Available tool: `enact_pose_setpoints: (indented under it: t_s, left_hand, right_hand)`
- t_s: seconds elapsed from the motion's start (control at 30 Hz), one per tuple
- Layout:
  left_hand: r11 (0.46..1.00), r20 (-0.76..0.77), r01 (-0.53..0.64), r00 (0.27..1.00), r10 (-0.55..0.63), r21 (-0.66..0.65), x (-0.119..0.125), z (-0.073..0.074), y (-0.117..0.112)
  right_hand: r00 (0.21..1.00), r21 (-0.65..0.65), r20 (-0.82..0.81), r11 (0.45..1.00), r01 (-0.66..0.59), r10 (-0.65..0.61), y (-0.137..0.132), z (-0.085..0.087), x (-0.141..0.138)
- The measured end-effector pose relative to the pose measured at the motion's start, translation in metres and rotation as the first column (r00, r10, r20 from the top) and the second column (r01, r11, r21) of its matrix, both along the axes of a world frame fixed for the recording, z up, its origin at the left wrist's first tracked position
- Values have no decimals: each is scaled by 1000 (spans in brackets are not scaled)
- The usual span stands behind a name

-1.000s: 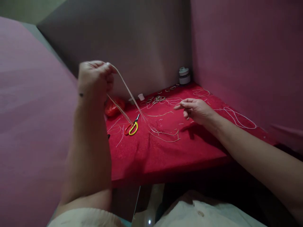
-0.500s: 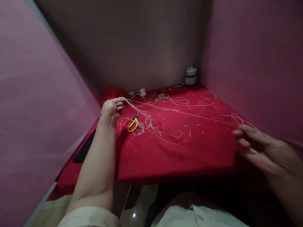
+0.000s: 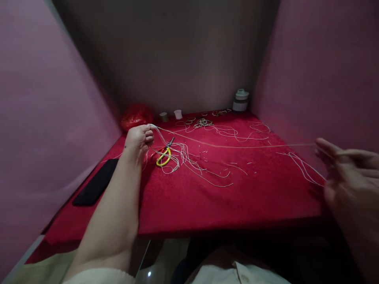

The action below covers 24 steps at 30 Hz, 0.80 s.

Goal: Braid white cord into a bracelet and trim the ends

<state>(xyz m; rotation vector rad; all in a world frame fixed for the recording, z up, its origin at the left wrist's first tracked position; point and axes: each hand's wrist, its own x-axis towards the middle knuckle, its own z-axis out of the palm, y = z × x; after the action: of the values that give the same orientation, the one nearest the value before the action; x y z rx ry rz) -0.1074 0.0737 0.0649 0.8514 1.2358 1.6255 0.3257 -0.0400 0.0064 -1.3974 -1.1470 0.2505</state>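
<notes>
My left hand (image 3: 138, 136) is closed in a fist around one end of a bundle of thin pale cords, above the red cloth. From it a single long cord (image 3: 231, 147) stretches across to my right hand (image 3: 349, 169), whose thumb and fingers pinch it at the right side. The other cords (image 3: 183, 157) hang from the left fist and spread in loose loops on the cloth. Scissors (image 3: 164, 156) with one yellow and one red handle lie just right of the left wrist, partly under the cords.
The table has a red cloth (image 3: 237, 205). A dark flat phone-like object (image 3: 96, 183) lies left of my forearm. At the back are a red plastic bag (image 3: 136, 115), two small spools (image 3: 178, 114), tangled cord (image 3: 203, 123) and a lidded jar (image 3: 240, 101). Pink panels (image 3: 319, 79) flank both sides.
My right hand has moved further right and slightly up, drawing the long cord across with it. My left fist stays closed in nearly the same place. The view has shifted slightly.
</notes>
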Motion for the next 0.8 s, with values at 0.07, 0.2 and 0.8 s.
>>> enact_pose_setpoints:
  t_s: [0.07,0.2,0.8]
  left_hand:
    - [999,-17,22,1000,-21,38,5,2,-4]
    - [993,-46,112,993,-110,48,14,5,-12]
    - [953,-94,285,951,-294,-101,77,-8,-29]
  right_hand:
    - [995,-31,73,997,-72,74,22,10,-7]
    - [888,-440,198,847,-298,416,69,20,-17]
    - [748,-440,217,747,-499,627,158,16,-82]
